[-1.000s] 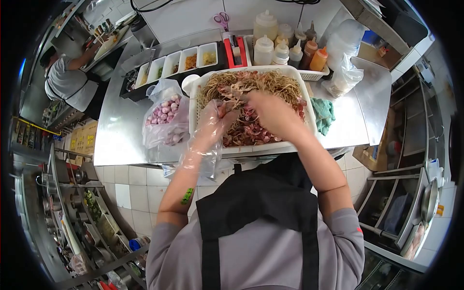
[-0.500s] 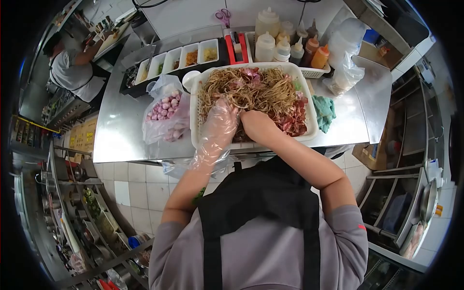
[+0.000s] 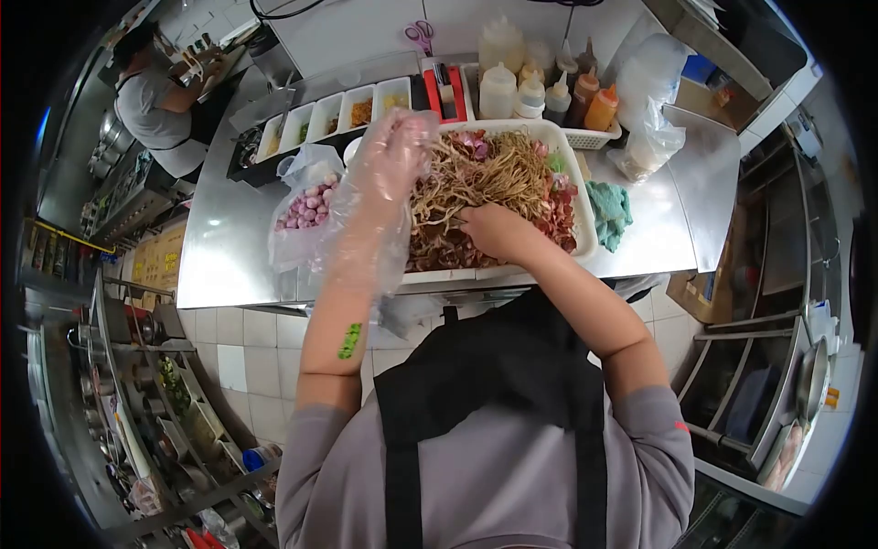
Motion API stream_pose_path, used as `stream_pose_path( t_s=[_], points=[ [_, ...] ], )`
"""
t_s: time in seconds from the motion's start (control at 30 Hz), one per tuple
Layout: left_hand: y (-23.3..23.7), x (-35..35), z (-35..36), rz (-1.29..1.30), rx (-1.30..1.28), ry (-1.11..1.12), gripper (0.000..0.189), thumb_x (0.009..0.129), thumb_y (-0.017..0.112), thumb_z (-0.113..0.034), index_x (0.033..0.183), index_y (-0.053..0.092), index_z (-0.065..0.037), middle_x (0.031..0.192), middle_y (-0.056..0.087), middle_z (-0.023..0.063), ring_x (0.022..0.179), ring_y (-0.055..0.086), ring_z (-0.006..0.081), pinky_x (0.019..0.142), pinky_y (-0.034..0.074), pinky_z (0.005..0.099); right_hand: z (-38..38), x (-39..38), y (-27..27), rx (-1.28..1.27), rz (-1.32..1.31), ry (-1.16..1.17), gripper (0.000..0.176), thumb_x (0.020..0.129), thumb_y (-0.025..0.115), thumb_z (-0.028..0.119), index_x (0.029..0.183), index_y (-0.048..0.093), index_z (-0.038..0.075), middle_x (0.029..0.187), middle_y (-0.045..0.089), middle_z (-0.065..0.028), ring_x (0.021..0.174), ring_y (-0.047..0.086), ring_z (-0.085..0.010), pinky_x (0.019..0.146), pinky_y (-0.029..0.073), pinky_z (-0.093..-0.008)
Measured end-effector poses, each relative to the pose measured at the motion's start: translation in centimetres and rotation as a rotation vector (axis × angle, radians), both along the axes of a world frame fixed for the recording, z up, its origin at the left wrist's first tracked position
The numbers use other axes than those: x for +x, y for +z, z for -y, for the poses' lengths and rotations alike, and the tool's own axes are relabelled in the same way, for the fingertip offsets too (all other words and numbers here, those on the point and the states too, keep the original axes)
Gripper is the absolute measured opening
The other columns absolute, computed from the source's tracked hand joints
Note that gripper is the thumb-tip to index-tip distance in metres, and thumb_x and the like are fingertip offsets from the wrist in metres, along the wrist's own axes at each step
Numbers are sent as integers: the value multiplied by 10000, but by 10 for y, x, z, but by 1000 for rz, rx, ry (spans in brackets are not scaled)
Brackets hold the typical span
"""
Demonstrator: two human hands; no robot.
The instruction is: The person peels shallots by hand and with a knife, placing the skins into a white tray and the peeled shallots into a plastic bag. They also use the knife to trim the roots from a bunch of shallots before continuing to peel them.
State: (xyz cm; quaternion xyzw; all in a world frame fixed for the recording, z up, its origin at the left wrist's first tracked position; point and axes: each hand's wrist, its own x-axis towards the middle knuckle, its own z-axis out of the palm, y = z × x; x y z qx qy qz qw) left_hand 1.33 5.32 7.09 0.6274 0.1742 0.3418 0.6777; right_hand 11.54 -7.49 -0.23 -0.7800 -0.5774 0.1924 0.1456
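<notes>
A white plastic tray (image 3: 586, 197) holds a tangled heap of thin, pale brown roots (image 3: 512, 169) with reddish-purple onion skins (image 3: 555, 222) around and beneath them. My left hand (image 3: 395, 151), in a loose clear plastic glove, is raised over the tray's left side. Its fingers look curled in, and the glove blurs whatever they may hold. At the front of the heap, my bare right hand (image 3: 489, 231) has its fingers bent against the roots, with the fingertips partly hidden. A plastic bag of peeled pinkish shallots (image 3: 311, 206) lies left of the tray, partly behind my left forearm.
Behind the tray stand squeeze bottles (image 3: 498, 91) in a basket, a red tape dispenser (image 3: 445, 94) and small ingredient containers (image 3: 325, 114). A green cloth (image 3: 609, 213) and a tied plastic bag (image 3: 651, 142) lie right. Another person (image 3: 160, 101) works at the far left.
My left hand has lifted up and away from my right hand, toward the tray's back left. My right hand has shifted slightly right. Dark skins now show at the tray's front left.
</notes>
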Motion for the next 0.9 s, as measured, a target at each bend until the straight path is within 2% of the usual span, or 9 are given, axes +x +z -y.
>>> stream_pose_path(
  t_s=[0.17, 0.23, 0.3, 0.37, 0.4, 0.43, 0.5, 0.63, 0.9],
  points=[
    [-35, -14, -19, 20, -387, -148, 318, 923, 518, -343, 940, 576, -30, 678, 457, -26, 560, 410, 69, 492, 326, 183, 50, 37, 46, 233, -116, 92, 194, 855, 506, 153, 947, 594, 7, 792, 617, -208, 764, 597, -378, 707, 459, -437],
    [-48, -8, -12, 44, -456, -95, 416, 896, 542, -417, 1088, 519, -49, 718, 473, 3, 560, 387, 70, 442, 265, 202, 60, 39, 64, 332, -71, 105, 198, 866, 505, 163, 958, 584, 6, 762, 608, -199, 724, 587, -370, 676, 452, -424],
    [-67, 3, -4, 140, -342, -145, 399, 902, 552, -383, 1119, 502, -51, 739, 476, 9, 564, 393, 86, 455, 290, 212, 64, 33, 81, 408, -213, -279, 192, 877, 513, 161, 933, 568, -14, 739, 593, -191, 652, 540, -352, 623, 426, -391],
    [-79, 12, -1, 10, -219, -77, 353, 919, 537, -342, 1118, 500, -54, 749, 487, 10, 578, 403, 89, 476, 317, 216, 52, 37, 54, 573, -276, -322, 191, 903, 505, 165, 916, 565, -16, 695, 567, -145, 599, 523, -276, 592, 407, -365],
    [-95, 16, -10, -54, 102, -44, 350, 937, 505, -333, 1151, 492, -56, 837, 535, 35, 669, 474, 104, 558, 399, 236, 46, 36, 45, 615, -424, -354, 206, 927, 495, 188, 943, 567, -4, 665, 523, -69, 560, 490, -171, 519, 390, -298],
    [-96, 19, -11, -52, 102, -46, 350, 937, 505, -333, 1151, 492, -56, 837, 535, 35, 669, 474, 104, 558, 399, 236, 41, 32, 43, 654, -574, -386, 222, 951, 484, 211, 971, 569, 7, 635, 480, 7, 521, 456, -67, 445, 372, -232],
    [-98, 23, -12, -117, 624, 186, 324, 948, 486, -301, 1136, 525, -40, 864, 568, 46, 747, 523, 108, 665, 451, 256, 35, 24, 43, 630, -757, -385, 251, 965, 465, 243, 983, 561, 13, 658, 450, 27, 505, 427, -48, 420, 351, -200],
    [-59, 10, 11, -34, 172, 79, 356, 912, 569, -269, 1162, 512, -23, 1037, 572, 54, 942, 541, 119, 833, 441, 259, 25, 20, 33, 669, -1067, -404, 270, 963, 462, 261, 942, 535, 2, 690, 457, 11, 516, 433, -47, 419, 354, -197],
    [-64, 6, 13, 319, -410, -152, 337, 903, 581, -196, 1180, 496, -22, 1138, 547, 72, 1018, 541, 144, 866, 459, 238, 14, 7, 32, 527, -666, -234, 287, 945, 495, 239, 1106, 552, 8, 803, 569, -10, 717, 497, -90, 679, 414, -239]
  ],
)
